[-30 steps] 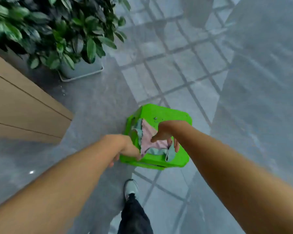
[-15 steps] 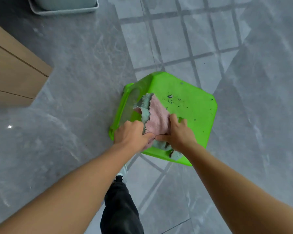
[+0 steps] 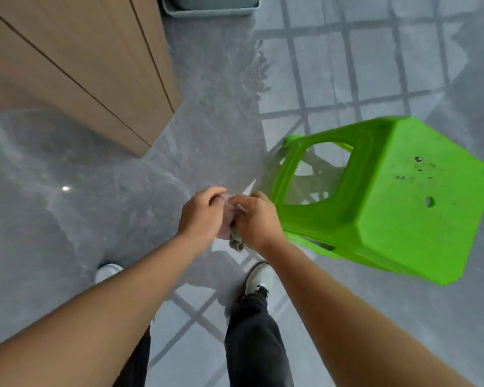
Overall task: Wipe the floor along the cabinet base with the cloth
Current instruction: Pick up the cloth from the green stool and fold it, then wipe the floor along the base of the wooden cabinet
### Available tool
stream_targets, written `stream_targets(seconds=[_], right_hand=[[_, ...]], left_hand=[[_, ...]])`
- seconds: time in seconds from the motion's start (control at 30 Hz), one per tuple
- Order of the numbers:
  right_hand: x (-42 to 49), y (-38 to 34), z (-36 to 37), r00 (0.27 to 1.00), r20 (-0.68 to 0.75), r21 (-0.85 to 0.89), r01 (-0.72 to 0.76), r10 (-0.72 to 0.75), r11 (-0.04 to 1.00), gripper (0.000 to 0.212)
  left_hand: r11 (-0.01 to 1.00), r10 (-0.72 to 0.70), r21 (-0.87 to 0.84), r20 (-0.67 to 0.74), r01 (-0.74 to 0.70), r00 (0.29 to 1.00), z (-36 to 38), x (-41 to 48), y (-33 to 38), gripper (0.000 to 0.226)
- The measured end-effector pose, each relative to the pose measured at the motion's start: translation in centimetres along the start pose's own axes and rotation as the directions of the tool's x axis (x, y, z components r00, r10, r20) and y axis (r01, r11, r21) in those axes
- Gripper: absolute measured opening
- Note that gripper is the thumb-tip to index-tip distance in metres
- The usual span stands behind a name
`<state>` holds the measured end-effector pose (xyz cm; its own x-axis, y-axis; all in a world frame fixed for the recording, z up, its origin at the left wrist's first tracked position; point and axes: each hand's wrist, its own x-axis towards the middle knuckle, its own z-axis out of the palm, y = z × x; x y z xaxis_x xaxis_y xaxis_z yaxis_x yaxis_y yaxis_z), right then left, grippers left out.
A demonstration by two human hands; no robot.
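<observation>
A pink and pale green cloth (image 3: pixel 229 219) is bunched between both my hands, held in the air above the grey floor (image 3: pixel 67 219). My left hand (image 3: pixel 201 216) grips it from the left and my right hand (image 3: pixel 256 219) grips it from the right, so most of the cloth is hidden. The wooden cabinet (image 3: pixel 76 68) stands at the upper left, and its base corner meets the floor ahead and left of my hands.
A green plastic stool (image 3: pixel 403 208) stands just right of my hands. A grey planter tray (image 3: pixel 210 8) sits at the top edge beyond the cabinet. My two white shoes (image 3: pixel 256 277) and dark trouser legs are below my hands.
The cloth has come off the stool top and is now bunched between both hands, left of the stool. The view has shifted so the cabinet looms larger.
</observation>
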<state>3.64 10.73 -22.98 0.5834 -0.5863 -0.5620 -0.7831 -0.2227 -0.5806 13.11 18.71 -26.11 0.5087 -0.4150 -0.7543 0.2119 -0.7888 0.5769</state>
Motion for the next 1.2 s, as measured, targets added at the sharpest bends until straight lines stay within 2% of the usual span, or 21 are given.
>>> stream_targets(seconds=[0.07, 0.1, 0.17, 0.23, 0.3, 0.33, 0.4, 0.47, 0.53, 0.63, 0.7, 0.77, 0.83, 0.87, 0.93, 1.0, 1.03, 1.07, 1.1, 1.13, 1.2], right_hand=[[1.6, -1.3, 4.5, 0.992, -0.027, 0.291, -0.112, 0.125, 0.950, 0.032], [2.5, -1.6, 6.7, 0.979, 0.003, 0.488, -0.181, 0.206, 0.854, 0.031], [4.5, -0.8, 11.1, 0.931, 0.138, 0.755, -0.320, 0.338, 0.572, 0.032], [6.3, 1.1, 13.7, 0.905, 0.257, 0.844, -0.381, 0.339, 0.377, 0.029], [9.0, 3.9, 16.3, 0.902, 0.315, 0.862, -0.402, 0.296, 0.308, 0.031], [10.6, 5.4, 17.4, 0.897, 0.324, 0.856, -0.413, 0.299, 0.312, 0.032], [14.0, 8.2, 19.1, 0.895, 0.315, 0.820, -0.424, 0.316, 0.384, 0.033], [17.9, 10.4, 20.4, 0.916, 0.300, 0.742, -0.399, 0.265, 0.539, 0.035], [21.7, 11.8, 21.3, 0.948, 0.269, 0.647, -0.309, 0.171, 0.697, 0.036], [27.3, 12.6, 22.7, 0.979, 0.203, 0.583, -0.141, 0.025, 0.800, 0.034], [30.4, 12.3, 24.0, 0.987, 0.149, 0.605, -0.049, -0.053, 0.795, 0.029], [33.2, 11.2, 24.7, 0.990, 0.103, 0.628, 0.011, -0.096, 0.778, 0.026], [35.1, 9.9, 25.0, 0.987, 0.051, 0.566, 0.099, -0.154, 0.818, 0.028], [35.8, 9.2, 25.0, 0.979, 0.023, 0.462, 0.170, -0.203, 0.871, 0.030], [36.6, 8.1, 24.8, 0.938, -0.051, 0.163, 0.346, -0.343, 0.924, 0.039], [36.1, 7.1, 25.0, 0.840, -0.030, -0.058, 0.540, -0.542, 0.840, 0.049], [35.5, 6.9, 25.6, 0.786, 0.028, -0.155, 0.613, -0.617, 0.775, 0.054], [35.0, 7.0, 26.7, 0.745, 0.097, -0.244, 0.660, -0.659, 0.710, 0.059], [34.6, 7.4, 28.1, 0.719, 0.156, -0.312, 0.687, -0.677, 0.657, 0.063], [34.4, 7.9, 29.5, 0.715, 0.191, -0.360, 0.688, -0.672, 0.630, 0.066], [34.7, 8.7, 32.2, 0.767, 0.210, -0.448, 0.627, -0.607, 0.637, 0.075]], left_hand=[[0.986, -0.061, -0.156, 0.002, 0.060, 0.998, -2.2, 2.3, -3.3, 0.042], [0.967, -0.090, -0.237, 0.004, 0.089, 0.996, -2.7, 3.6, -4.9, 0.041], [0.915, -0.162, -0.371, 0.031, 0.162, 0.986, -2.8, 6.1, -9.0, 0.034], [0.824, -0.237, -0.484, 0.176, 0.294, 0.955, -2.0, 7.9, -12.0, 0.038], [0.714, -0.217, -0.591, 0.322, 0.374, 0.922, -0.5, 11.0, -15.2, 0.046], [0.663, -0.199, -0.644, 0.339, 0.381, 0.920, 0.3, 12.7, -16.5, 0.046], [0.641, -0.200, -0.704, 0.232, 0.306, 0.952, 1.8, 16.3, -18.8, 0.039], [0.725, -0.209, -0.671, 0.006, 0.159, 0.978, 2.7, 20.4, -21.0, 0.027], [0.812, -0.121, -0.583, -0.201, -0.019, 0.972, 2.9, 24.9, -22.7, 0.028], [0.881, 0.071, -0.403, -0.408, -0.249, 0.910, 1.7, 32.0, -23.1, 0.040], [0.876, 0.141, -0.338, -0.502, -0.344, 0.853, 0.6, 36.0, -22.2, 0.042], [0.860, 0.145, -0.314, -0.605, -0.402, 0.783, -0.2, 38.5, -20.9, 0.041], [0.874, 0.081, -0.309, -0.667, -0.374, 0.741, -0.3, 39.3, -20.3, 0.050], [0.887, 0.033, -0.322, -0.671, -0.332, 0.741, -0.2, 39.1, -20.2, 0.063], [0.850, -0.061, -0.451, -0.597, -0.272, 0.800, -0.2, 38.1, -20.0, 0.087], [0.778, -0.118, -0.577, -0.523, -0.249, 0.844, -1.0, 36.1, -20.8, 0.093], [0.811, -0.140, -0.543, -0.541, -0.217, 0.829, -1.7, 35.0, -21.9, 0.096], [0.897, -0.133, -0.413, -0.596, -0.160, 0.792, -2.5, 34.2, -23.3, 0.099], [0.976, -0.087, -0.207, -0.661, -0.070, 0.745, -3.2, 33.6, -25.1, 0.105], [0.999, -0.027, 0.008, -0.696, 0.045, 0.718, -3.7, 33.1, -27.0, 0.113], [0.941, -0.024, 0.241, -0.652, 0.237, 0.758, -4.4, 32.5, -29.8, 0.133]])
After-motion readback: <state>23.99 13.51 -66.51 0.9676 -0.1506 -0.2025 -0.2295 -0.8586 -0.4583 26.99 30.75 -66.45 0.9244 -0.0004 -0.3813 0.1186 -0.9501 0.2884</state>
